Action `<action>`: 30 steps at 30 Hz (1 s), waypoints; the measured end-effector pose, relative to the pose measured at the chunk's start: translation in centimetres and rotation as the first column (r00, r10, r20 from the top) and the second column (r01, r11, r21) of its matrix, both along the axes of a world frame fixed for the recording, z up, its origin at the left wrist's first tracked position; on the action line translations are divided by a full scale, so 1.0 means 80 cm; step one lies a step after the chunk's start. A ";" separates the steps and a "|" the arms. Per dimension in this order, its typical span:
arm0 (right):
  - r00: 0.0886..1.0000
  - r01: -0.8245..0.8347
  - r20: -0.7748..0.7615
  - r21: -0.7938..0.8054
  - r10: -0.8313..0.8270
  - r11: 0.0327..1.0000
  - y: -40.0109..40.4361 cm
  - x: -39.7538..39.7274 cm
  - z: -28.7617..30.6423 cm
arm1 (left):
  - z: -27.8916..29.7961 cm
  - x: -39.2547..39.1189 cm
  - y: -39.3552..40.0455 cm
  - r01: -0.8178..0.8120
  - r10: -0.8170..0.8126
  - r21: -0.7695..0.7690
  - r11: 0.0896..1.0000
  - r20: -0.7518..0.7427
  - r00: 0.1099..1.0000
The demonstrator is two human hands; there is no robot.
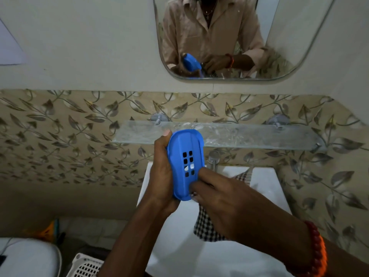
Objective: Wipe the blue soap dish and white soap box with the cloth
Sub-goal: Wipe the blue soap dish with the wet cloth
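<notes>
My left hand [162, 172] grips the blue soap dish [184, 156] by its left rim and holds it upright above the sink, its slotted face turned toward me. My right hand [223, 202] holds the black-and-white checked cloth [207, 226] and touches the dish's lower right edge. The cloth hangs down below that hand, and part of it shows behind the hand by the tap. The white soap box is not in view.
A white sink [265, 182] with a chrome tap [213, 158] sits below the hands. Behind them, a glass shelf [249, 134] is fixed to the leaf-patterned tiles. A mirror [229, 37] hangs above. At the lower left are a white perforated basket [85, 266] and a toilet lid [26, 258].
</notes>
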State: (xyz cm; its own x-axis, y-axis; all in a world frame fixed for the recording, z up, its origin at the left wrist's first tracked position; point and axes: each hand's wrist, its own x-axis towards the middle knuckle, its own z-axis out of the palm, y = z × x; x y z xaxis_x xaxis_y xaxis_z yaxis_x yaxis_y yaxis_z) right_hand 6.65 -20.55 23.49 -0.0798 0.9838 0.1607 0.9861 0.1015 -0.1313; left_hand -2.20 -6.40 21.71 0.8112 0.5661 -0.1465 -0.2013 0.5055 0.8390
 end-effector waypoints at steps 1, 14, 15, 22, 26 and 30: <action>1.000 -0.005 -0.017 -0.001 0.005 1.000 0.001 -0.003 -0.002 | -0.004 0.000 -0.003 -0.019 0.020 -0.022 1.000 0.038 0.999; 0.966 0.061 -0.255 0.122 -0.028 0.991 0.024 -0.037 -0.007 | -0.040 -0.011 -0.013 -0.185 0.202 -0.160 0.970 0.101 0.974; 0.965 0.065 -0.259 0.130 -0.029 0.989 0.025 -0.039 -0.004 | -0.042 -0.012 -0.013 -0.182 0.199 -0.155 0.971 0.102 0.975; 0.890 0.280 -0.434 0.278 -0.139 0.919 0.036 -0.032 0.006 | -0.052 -0.014 -0.031 0.133 -0.049 -0.258 0.957 0.306 0.951; 0.821 0.476 -0.498 0.331 -0.277 0.815 0.042 -0.011 0.006 | -0.059 -0.018 -0.037 0.101 -0.054 -0.258 0.961 0.184 0.981; 0.791 0.558 -0.491 0.334 -0.365 0.760 0.035 -0.010 -0.002 | -0.064 -0.018 -0.031 0.017 -0.012 -0.187 0.982 0.029 1.000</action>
State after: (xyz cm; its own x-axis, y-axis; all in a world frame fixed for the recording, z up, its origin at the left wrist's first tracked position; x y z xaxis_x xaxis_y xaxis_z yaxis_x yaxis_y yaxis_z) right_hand 5.85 -17.77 23.35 0.5261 0.6903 0.4967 0.8035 -0.2122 -0.5562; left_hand -3.61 -8.85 16.59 0.8242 0.5190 -0.2265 -0.2144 0.6562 0.7235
